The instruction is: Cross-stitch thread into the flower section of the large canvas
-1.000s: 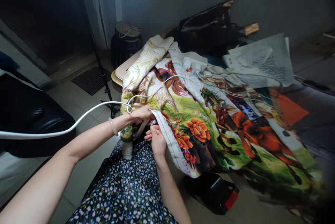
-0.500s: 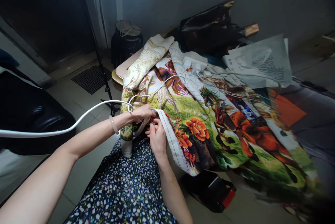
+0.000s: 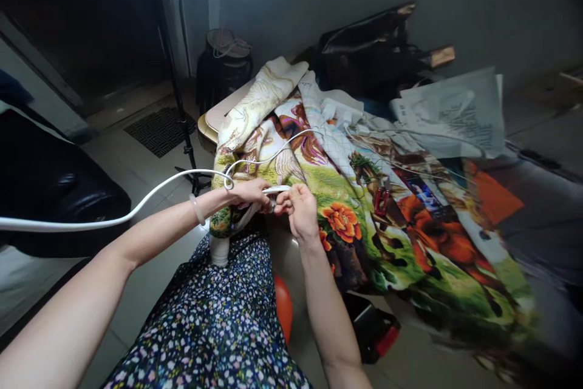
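Note:
A large embroidered cloth (image 3: 392, 207) with orange flowers and horses lies spread over a low table and hangs toward my lap. My left hand (image 3: 248, 193) pinches the cloth's near white edge. My right hand (image 3: 298, 210) is raised right beside it, fingers closed on the same edge; whether it holds a needle is too small to tell. A bracelet sits on my left wrist. A thick white cable (image 3: 136, 210) arcs from the left edge to my left hand. A small red clip (image 3: 381, 199) rests on the cloth.
White printed paper sheets (image 3: 455, 113) lie at the back right. A dark bag (image 3: 373, 43) stands against the wall, a dark round stool (image 3: 223, 67) behind the table. A tripod leg (image 3: 182, 116) and black sofa (image 3: 50, 189) are left. A black-and-red object (image 3: 376, 331) lies on the floor.
My right hand has risen from below the cloth's edge and moved right, lifting the edge up level with my left hand. The left hand has stayed in place.

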`<state>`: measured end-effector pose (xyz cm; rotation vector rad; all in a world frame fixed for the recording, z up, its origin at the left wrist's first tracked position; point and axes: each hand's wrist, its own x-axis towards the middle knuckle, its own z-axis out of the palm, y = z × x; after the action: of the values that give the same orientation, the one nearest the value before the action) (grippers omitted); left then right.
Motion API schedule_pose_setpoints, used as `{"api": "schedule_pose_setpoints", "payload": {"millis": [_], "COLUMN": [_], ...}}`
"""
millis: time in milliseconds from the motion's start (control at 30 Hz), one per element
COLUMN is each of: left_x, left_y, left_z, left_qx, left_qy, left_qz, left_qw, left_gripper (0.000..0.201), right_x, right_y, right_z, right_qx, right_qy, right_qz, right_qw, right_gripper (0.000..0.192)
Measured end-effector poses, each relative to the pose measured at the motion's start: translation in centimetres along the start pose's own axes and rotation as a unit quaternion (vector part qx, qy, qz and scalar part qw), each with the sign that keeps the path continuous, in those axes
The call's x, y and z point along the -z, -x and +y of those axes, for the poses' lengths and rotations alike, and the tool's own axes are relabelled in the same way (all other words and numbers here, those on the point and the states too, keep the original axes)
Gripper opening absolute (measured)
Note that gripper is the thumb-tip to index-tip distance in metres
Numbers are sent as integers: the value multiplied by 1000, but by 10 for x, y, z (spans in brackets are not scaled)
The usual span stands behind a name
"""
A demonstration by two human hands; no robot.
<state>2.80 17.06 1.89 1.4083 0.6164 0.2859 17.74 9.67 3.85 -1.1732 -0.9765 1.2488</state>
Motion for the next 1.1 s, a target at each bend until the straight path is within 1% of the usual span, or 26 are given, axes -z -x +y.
{"api": "schedule_pose_setpoints", "payload": {"millis": [33, 67, 100, 133, 167, 233, 267, 300, 367, 467, 533, 600, 667, 800, 900, 1000, 1100], "left_x": [1, 1, 1, 1, 0, -2, -3, -5, -10, -15, -15, -12, -7, -3, -5, -10, -15], "left_y": [3, 7, 10, 13, 14, 16, 17, 17, 17, 19, 21, 21, 19, 15, 13, 13, 12], "left_z": [-2, -3, -5, -7, -8, -11, -12, -13, -13, -9, -6, -3, -1, -4, -7, -10, -13], "left_qx": [-29, -62, -97, -129, -151, -157, -150, -142, -137, -120, -104, -95, -93, -92, -89, -92, -82], "left_qy": [19, 31, 32, 17, -13, -101, -151, -203, -299, -412, -459, -482, -477, -417, -384, -379, -404], "left_qz": [8, 28, 56, 90, 121, 176, 194, 204, 207, 172, 147, 129, 122, 113, 113, 129, 155], "left_qw": [999, 997, 993, 987, 981, 967, 958, 947, 921, 886, 870, 861, 866, 897, 912, 912, 898], "left_gripper": [30, 38, 40, 36, 27, 9, 10, 16, 25, 29, 27, 22, 18, 14, 13, 10, 11], "right_x": [3, 6, 8, 9, 10, 9, 8, 7, 7, 8, 8, 7, 5, 1, -1, -5, -6], "right_y": [-3, -5, -6, -6, -6, -4, -4, -3, -3, -4, -6, -7, -8, -13, -18, -23, -25], "right_z": [0, -1, -2, -3, -4, -4, -4, -4, -4, -4, -4, -5, -6, -8, -9, -10, -9], "right_qx": [-5, -6, -6, -6, -4, 2, 7, 12, 18, 25, 27, 29, 30, 40, 54, 60, 73], "right_qy": [-45, -78, -101, -116, -123, -125, -122, -119, -114, -108, -104, -98, -92, -81, -73, -72, -44], "right_qz": [7, 15, 21, 25, 26, 25, 26, 26, 25, 24, 25, 28, 25, 25, 40, 47, 67], "right_qw": [999, 997, 995, 993, 992, 992, 992, 993, 993, 994, 994, 994, 995, 996, 995, 995, 994], "right_gripper": [39, 40, 41, 41, 41, 40, 39, 38, 38, 38, 38, 36, 35, 32, 31, 31, 30]}}
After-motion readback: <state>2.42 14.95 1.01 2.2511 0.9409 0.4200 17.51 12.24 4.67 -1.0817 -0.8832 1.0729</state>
